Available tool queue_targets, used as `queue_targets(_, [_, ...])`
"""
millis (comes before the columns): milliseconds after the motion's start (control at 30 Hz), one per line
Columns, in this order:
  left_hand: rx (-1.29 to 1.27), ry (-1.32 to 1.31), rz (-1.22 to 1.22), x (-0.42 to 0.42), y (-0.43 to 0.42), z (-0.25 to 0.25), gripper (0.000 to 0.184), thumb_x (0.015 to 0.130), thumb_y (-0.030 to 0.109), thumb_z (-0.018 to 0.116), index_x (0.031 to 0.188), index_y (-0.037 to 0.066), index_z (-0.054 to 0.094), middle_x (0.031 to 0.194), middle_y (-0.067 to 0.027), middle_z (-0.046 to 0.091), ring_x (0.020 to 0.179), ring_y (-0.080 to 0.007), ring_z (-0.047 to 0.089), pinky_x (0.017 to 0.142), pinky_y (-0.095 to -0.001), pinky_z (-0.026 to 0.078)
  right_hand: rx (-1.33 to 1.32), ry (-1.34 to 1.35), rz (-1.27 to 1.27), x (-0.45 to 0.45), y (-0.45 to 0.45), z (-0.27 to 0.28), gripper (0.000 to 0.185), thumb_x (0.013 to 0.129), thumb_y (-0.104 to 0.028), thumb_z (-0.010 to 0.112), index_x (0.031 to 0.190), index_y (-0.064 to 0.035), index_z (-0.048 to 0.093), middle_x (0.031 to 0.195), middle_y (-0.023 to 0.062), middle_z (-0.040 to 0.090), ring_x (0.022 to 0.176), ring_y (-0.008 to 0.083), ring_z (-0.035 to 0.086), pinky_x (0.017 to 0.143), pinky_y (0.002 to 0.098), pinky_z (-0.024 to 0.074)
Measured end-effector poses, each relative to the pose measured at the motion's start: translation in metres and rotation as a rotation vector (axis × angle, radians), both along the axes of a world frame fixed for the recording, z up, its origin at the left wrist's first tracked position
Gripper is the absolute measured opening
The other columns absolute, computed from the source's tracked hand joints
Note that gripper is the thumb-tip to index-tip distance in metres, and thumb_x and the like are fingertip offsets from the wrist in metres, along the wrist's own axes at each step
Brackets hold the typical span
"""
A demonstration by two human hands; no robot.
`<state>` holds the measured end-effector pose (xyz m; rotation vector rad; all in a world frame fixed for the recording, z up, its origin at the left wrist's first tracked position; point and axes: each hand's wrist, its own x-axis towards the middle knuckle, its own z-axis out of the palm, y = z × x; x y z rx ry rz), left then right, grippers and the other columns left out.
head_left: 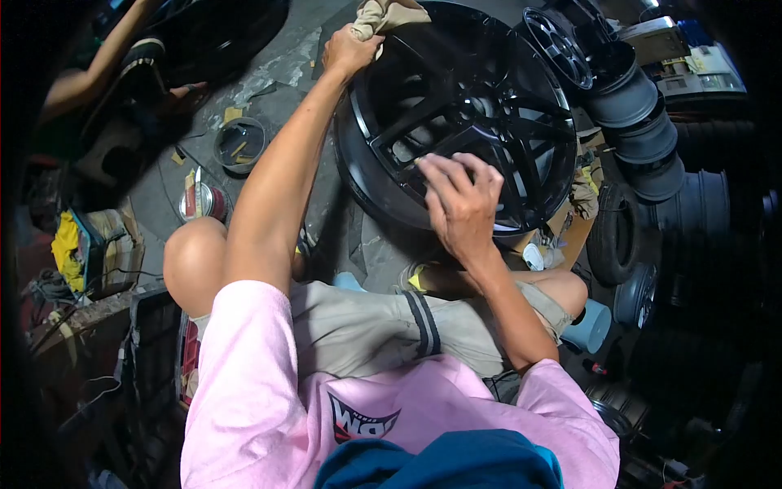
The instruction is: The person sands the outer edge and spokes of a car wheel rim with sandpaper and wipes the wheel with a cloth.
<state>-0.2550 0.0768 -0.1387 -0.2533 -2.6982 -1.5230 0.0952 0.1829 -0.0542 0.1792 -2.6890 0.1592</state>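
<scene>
A large black multi-spoke wheel rim point(407, 124) lies face up in front of my knees. At its upper left edge, my left hand point(352, 52) is closed round a crumpled beige cloth point(389, 15), pressed near the rim's lip. Over the lower spokes hovers my right hand point(464, 196), its fingers loosely bent and apart, slightly blurred. A tiny yellowish spot shows by its fingertips; I cannot tell what it is, nor whether the fingers touch the rim.
Several grey rims point(627, 98) are stacked at right beside a tyre point(613, 234). A round container point(239, 145) and a tin point(205, 201) stand on the floor at left. Another person's arm point(94, 69) shows at upper left. A light-blue stool point(588, 328) is beside my knee.
</scene>
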Motion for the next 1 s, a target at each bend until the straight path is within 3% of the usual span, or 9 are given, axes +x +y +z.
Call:
queue_targets(167, [-0.041,-0.015,-0.002,-0.001,0.002,0.002,0.066,0.083,0.056,0.083,0.131,0.011,0.074,0.13,-0.0201,0.076,0.125,-0.0421,0.07,0.105,-0.0519,0.055,-0.019,-0.049,0.104,0.01,-0.017,-0.001,0.044,0.087,-0.015,0.075,0.131,-0.0155,0.077,0.135,-0.0022,0.072,0.129,0.0268,0.056,0.109,0.0479,0.0373])
queue_targets(200, [-0.052,-0.005,-0.005,-0.001,0.0,0.0,0.066,0.083,0.056,0.083,0.131,0.011,0.074,0.13,-0.02,0.076,0.125,-0.0421,0.07,0.105,-0.0524,0.055,0.026,-0.008,0.103,0.005,-0.009,-0.001,0.046,0.085,-0.02,0.077,0.13,-0.013,0.076,0.133,-0.0002,0.071,0.128,0.0265,0.055,0.109,0.0497,0.0365])
queue_targets(267, [-0.045,-0.014,-0.005,0.001,-0.002,-0.002,0.066,0.083,0.056,0.083,0.131,0.011,0.074,0.131,-0.0201,0.076,0.125,-0.0422,0.07,0.105,-0.0524,0.055,0.075,0.03,0.0,-0.003,0.003,-0.003,0.046,0.085,-0.018,0.077,0.131,-0.0126,0.076,0.132,0.0004,0.071,0.128,0.0272,0.056,0.108,0.0498,0.0364])
queue_targets(433, [-0.035,-0.049,-0.01,-0.004,0.001,0.002,0.066,0.083,0.056,0.083,0.13,0.011,0.074,0.131,-0.0205,0.076,0.125,-0.0424,0.07,0.104,-0.0522,0.056,0.005,-0.03,0.095,0.007,-0.019,0.002,0.048,0.086,-0.017,0.076,0.134,-0.0161,0.076,0.134,-0.0021,0.071,0.127,0.0268,0.057,0.109,0.0489,0.0367])
queue_targets(567, [-0.001,-0.03,-0.03,-0.003,-0.001,-0.003,0.065,0.083,0.056,0.084,0.13,0.011,0.075,0.13,-0.0203,0.076,0.125,-0.0423,0.07,0.104,-0.0523,0.056,0.038,-0.005,-0.03,-0.001,-0.003,0.002,0.043,0.088,-0.017,0.074,0.13,-0.0156,0.077,0.133,-0.0013,0.072,0.126,0.0276,0.056,0.108,0.0498,0.0367])
queue_targets(700, [-0.007,-0.003,-0.006,-0.002,0.001,-0.001,0.064,0.084,0.055,0.084,0.13,0.012,0.075,0.128,-0.0199,0.077,0.124,-0.0418,0.071,0.103,-0.0518,0.056,-0.008,-0.03,0.091,0.007,-0.02,0.0,0.046,0.087,-0.016,0.075,0.132,-0.0158,0.077,0.133,-0.0014,0.072,0.127,0.0268,0.056,0.109,0.0487,0.0364])
queue_targets(833, [-0.008,-0.021,-0.015,-0.003,0.001,-0.002,0.063,0.084,0.055,0.084,0.13,0.013,0.075,0.129,-0.0195,0.077,0.125,-0.0425,0.07,0.104,-0.0524,0.055,0.047,0.008,-0.015,-0.002,0.0,0.0,0.046,0.086,-0.018,0.076,0.131,-0.0131,0.075,0.132,0.0006,0.071,0.126,0.0273,0.057,0.108,0.0486,0.0363])
queue_targets(1000, [-0.019,-0.055,-0.021,-0.005,0.0,0.001,0.064,0.084,0.056,0.084,0.13,0.013,0.074,0.129,-0.0192,0.077,0.124,-0.0423,0.07,0.104,-0.0521,0.056,-0.049,-0.044,0.1,0.008,-0.026,-0.008,0.05,0.085,-0.016,0.077,0.134,-0.0136,0.075,0.138,0.0001,0.071,0.135,0.0285,0.055,0.11,0.05,0.0361])
